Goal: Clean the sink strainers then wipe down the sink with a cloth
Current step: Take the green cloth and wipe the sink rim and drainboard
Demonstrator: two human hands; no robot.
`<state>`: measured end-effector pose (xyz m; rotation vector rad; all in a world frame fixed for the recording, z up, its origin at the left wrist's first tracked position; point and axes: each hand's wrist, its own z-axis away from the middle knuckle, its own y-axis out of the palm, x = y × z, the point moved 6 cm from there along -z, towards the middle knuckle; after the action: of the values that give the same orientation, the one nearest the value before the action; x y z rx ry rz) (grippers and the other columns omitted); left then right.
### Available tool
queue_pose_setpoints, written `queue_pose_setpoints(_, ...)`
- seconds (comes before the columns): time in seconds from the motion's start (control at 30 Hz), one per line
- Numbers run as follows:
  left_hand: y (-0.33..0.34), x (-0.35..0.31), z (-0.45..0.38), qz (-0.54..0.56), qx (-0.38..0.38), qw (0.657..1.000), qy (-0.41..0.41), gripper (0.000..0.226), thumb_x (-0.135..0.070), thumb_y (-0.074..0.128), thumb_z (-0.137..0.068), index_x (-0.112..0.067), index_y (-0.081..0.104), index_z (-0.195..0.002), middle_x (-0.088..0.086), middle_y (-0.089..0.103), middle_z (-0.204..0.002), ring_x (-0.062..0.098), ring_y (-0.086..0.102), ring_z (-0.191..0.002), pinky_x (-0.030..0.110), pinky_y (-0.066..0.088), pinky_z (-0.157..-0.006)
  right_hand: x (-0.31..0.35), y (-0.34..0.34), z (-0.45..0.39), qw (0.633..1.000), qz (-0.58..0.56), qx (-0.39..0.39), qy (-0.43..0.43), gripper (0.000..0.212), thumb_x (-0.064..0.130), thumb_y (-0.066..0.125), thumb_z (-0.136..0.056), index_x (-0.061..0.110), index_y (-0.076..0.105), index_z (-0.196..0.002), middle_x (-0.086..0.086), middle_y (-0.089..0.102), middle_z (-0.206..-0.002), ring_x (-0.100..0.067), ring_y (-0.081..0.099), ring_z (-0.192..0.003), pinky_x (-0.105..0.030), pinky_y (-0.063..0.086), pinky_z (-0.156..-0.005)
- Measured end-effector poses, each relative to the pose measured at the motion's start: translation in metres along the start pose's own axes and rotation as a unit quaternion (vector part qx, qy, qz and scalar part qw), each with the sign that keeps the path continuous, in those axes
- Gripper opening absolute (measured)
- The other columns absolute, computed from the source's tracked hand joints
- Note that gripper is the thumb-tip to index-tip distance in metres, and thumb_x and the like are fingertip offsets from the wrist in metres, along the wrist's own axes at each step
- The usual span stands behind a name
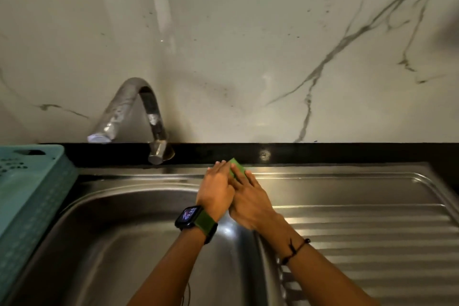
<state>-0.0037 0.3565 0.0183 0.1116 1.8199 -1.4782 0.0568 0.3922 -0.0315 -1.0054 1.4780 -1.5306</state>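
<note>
Both my hands, left [215, 190] over right [248, 200], press a green cloth [237, 166] flat-fingered on the sink [154, 181] rim; wiping is underway, strainers unseen.

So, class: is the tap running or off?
Off. No water falls from the tap spout, and no stream shows in the sink basin below.

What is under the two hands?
A green sponge peeks out beyond the fingertips of the left hand and right hand, lying on the sink rim. The hands cover most of it.
</note>
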Motion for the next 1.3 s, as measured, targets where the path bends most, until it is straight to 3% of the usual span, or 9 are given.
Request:
queue_pose_setpoints(0.5, 0.054, -0.057, 0.042, -0.006, 0.055, 0.998, 0.021, 0.057, 0.004, 0.041, -0.084, -0.007, 0.033, -0.139, 0.013, 0.034, -0.148, 0.024, 0.028, -0.138, 0.026, 0.016, -0.114, -0.098, -0.002, 0.085, 0.948, -0.075, 0.002, 0.309, 0.066, 0.035, 0.031, -0.093, 0.006, 0.009, -0.147, -0.015, 0.007, -0.157, -0.028, 0.002, -0.145, -0.043, -0.001, -0.117)
queue_pose_setpoints(0.7, 0.058, -0.066, 0.064, 0.093, 0.015, 0.994, -0.047, 0.052, 0.007, 0.039, -0.084, -0.006, 0.040, -0.135, 0.014, 0.045, -0.139, 0.029, 0.044, -0.126, 0.039, 0.037, -0.106, -0.079, -0.011, 0.116, 0.989, -0.045, 0.071, 0.124, 0.054, 0.031, 0.030, -0.096, 0.023, 0.016, -0.147, -0.010, 0.014, -0.157, -0.034, 0.004, -0.144, -0.045, 0.004, -0.117)
queue_pose_setpoints(0.8, 0.064, -0.075, 0.082, 0.144, 0.010, 0.988, -0.052, 0.050, 0.008, 0.038, -0.086, -0.008, 0.042, -0.133, 0.015, 0.045, -0.139, 0.032, 0.048, -0.123, 0.045, 0.042, -0.102, -0.045, -0.015, 0.178, 0.996, 0.007, 0.082, 0.022, 0.049, 0.032, 0.026, -0.093, 0.021, 0.037, -0.140, -0.008, 0.038, -0.148, -0.031, 0.024, -0.141, -0.051, 0.021, -0.115)
queue_pose_setpoints(0.87, 0.065, -0.075, 0.096, 0.163, -0.004, 0.985, -0.059, 0.050, 0.009, 0.037, -0.087, -0.009, 0.043, -0.133, 0.013, 0.046, -0.139, 0.031, 0.049, -0.122, 0.043, 0.042, -0.103, -0.022, -0.017, 0.222, 0.998, -0.006, 0.049, 0.045, 0.050, 0.039, 0.031, -0.084, 0.027, 0.053, -0.127, -0.001, 0.057, -0.132, -0.028, 0.046, -0.128, -0.049, 0.036, -0.106)
queue_pose_setpoints(0.97, 0.060, -0.068, 0.114, 0.199, -0.053, 0.973, -0.101, 0.047, 0.007, 0.038, -0.089, -0.012, 0.045, -0.131, 0.009, 0.045, -0.141, 0.023, 0.043, -0.129, 0.033, 0.037, -0.108, -0.002, -0.015, 0.244, 0.995, -0.027, 0.047, 0.080, 0.054, 0.045, 0.032, -0.080, 0.030, 0.054, -0.127, 0.001, 0.059, -0.130, -0.027, 0.052, -0.122, -0.046, 0.031, -0.108)
queue_pose_setpoints(1.07, 0.056, -0.064, 0.126, 0.227, -0.073, 0.962, -0.131, 0.047, 0.008, 0.038, -0.088, -0.013, 0.046, -0.130, 0.008, 0.047, -0.139, 0.023, 0.046, -0.127, 0.042, 0.040, -0.106, 0.000, -0.019, 0.215, 0.994, -0.033, 0.056, 0.091, 0.059, 0.046, 0.025, -0.082, 0.028, 0.044, -0.136, -0.003, 0.046, -0.142, -0.031, 0.041, -0.131, -0.050, 0.037, -0.104)
queue_pose_setpoints(1.13, 0.051, -0.065, 0.131, 0.233, -0.082, 0.959, -0.137, 0.048, 0.007, 0.039, -0.087, -0.013, 0.047, -0.129, 0.010, 0.051, -0.135, 0.026, 0.051, -0.121, 0.041, 0.044, -0.102, -0.002, -0.010, 0.181, 0.993, -0.063, 0.066, 0.076, 0.060, 0.046, 0.017, -0.089, 0.029, 0.016, -0.146, -0.004, 0.011, -0.157, -0.031, 0.006, -0.144, -0.046, 0.008, -0.116)
queue_pose_setpoints(1.2, 0.045, -0.065, 0.136, 0.226, -0.090, 0.960, -0.136, 0.049, 0.008, 0.038, -0.086, -0.013, 0.046, -0.130, 0.012, 0.055, -0.130, 0.029, 0.059, -0.108, 0.031, 0.051, -0.091, -0.012, 0.000, 0.140, 0.991, -0.068, 0.062, 0.094, 0.060, 0.048, 0.019, -0.094, 0.030, -0.002, -0.147, -0.003, -0.010, -0.157, -0.029, -0.016, -0.143, -0.043, -0.010, -0.115)
queue_pose_setpoints(1.3, 0.039, -0.068, 0.146, 0.215, -0.100, 0.965, -0.111, 0.051, 0.010, 0.038, -0.085, -0.011, 0.045, -0.131, 0.009, 0.054, -0.131, 0.006, 0.060, -0.093, 0.002, 0.046, -0.073, -0.023, 0.000, 0.092, 0.987, -0.096, 0.052, 0.115, 0.059, 0.048, 0.020, -0.097, 0.027, -0.001, -0.148, -0.006, -0.007, -0.158, -0.031, -0.015, -0.143, -0.046, -0.007, -0.115)
